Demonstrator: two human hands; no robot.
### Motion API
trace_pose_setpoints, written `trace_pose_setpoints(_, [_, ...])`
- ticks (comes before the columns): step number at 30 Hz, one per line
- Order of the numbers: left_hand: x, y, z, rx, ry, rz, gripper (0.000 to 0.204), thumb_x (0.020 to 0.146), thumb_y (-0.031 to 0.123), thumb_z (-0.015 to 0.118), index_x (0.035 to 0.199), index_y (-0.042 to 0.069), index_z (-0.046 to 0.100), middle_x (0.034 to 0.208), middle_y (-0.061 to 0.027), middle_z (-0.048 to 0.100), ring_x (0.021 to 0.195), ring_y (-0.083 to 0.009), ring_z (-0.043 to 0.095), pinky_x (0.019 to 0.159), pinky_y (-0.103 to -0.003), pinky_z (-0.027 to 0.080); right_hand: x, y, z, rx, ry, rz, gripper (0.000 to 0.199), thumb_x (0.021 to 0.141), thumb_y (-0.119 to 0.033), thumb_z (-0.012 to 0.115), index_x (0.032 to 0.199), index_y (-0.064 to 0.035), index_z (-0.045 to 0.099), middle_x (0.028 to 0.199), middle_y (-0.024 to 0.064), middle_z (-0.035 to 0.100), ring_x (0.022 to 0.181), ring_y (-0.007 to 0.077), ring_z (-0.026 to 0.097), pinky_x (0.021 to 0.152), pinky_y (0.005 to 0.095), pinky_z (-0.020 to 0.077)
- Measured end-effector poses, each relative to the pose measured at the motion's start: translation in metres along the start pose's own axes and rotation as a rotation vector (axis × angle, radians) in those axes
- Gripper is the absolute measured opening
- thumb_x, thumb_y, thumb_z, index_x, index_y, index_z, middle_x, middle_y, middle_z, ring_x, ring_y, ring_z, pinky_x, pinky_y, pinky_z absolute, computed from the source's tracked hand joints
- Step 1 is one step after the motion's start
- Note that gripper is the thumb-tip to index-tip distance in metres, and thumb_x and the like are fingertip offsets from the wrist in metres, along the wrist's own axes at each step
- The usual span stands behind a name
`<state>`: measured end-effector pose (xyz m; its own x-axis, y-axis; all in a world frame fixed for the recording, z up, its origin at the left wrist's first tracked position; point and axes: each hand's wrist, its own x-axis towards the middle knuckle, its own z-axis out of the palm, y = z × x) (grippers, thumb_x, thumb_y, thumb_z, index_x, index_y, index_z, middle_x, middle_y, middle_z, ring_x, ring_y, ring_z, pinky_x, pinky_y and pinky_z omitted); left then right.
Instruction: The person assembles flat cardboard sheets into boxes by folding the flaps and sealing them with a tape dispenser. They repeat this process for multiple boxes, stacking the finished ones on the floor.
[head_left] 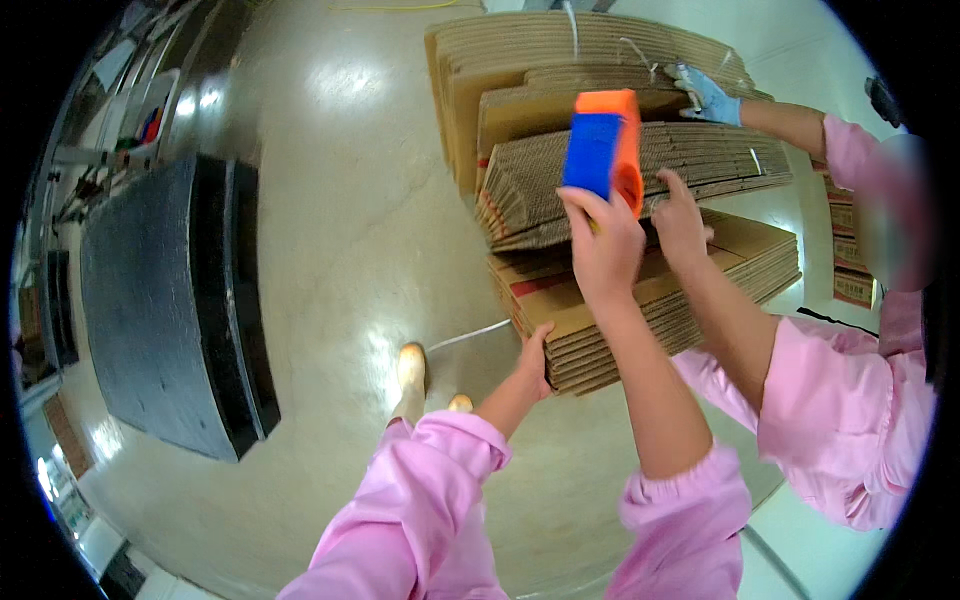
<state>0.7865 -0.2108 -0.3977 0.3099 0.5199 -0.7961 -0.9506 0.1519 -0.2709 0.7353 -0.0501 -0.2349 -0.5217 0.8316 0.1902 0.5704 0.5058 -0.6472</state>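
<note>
My right hand is closed round the lower end of an orange and blue tape dispenser, held up in front of the cardboard. Lower down, my left hand grips the near left corner of a stack of flattened cardboard boxes, thumb on top and the other fingers mostly hidden. Behind the dispenser leans a fanned bundle of flattened boxes. A co-worker's bare hand is beside my right hand, a finger extended. The co-worker's blue-gloved hand touches the cardboard farther back.
More flattened boxes with white straps stand at the back. A large black box-like block is on the floor at left. The co-worker in pink is close on my right. A white strap lies near my boots.
</note>
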Motion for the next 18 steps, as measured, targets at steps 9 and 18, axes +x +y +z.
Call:
trace_pose_setpoints(9, [-0.016,0.036,0.036,0.052,0.037,-0.029,0.061,0.083,0.053,0.051,0.124,0.008,0.053,0.124,-0.0143,0.057,0.111,-0.0322,0.055,0.096,-0.048,0.044,-0.133,0.020,-0.013,0.155,0.053,0.549,0.062,0.082,-0.021,0.067,0.135,-0.0079,0.037,0.144,0.0125,0.030,0.134,0.0277,0.028,0.110,0.0466,0.0228])
trace_pose_setpoints(18, [-0.028,0.061,0.058,0.093,0.053,-0.215,0.067,0.080,0.061,0.051,0.125,0.012,0.055,0.125,-0.0134,0.057,0.111,-0.0309,0.054,0.095,-0.051,0.041,-0.040,0.151,-0.020,0.460,0.292,1.455,0.094,0.075,-0.028,0.072,0.146,-0.0125,0.011,0.147,0.0114,0.020,0.132,0.0258,0.027,0.106,0.0422,0.0266])
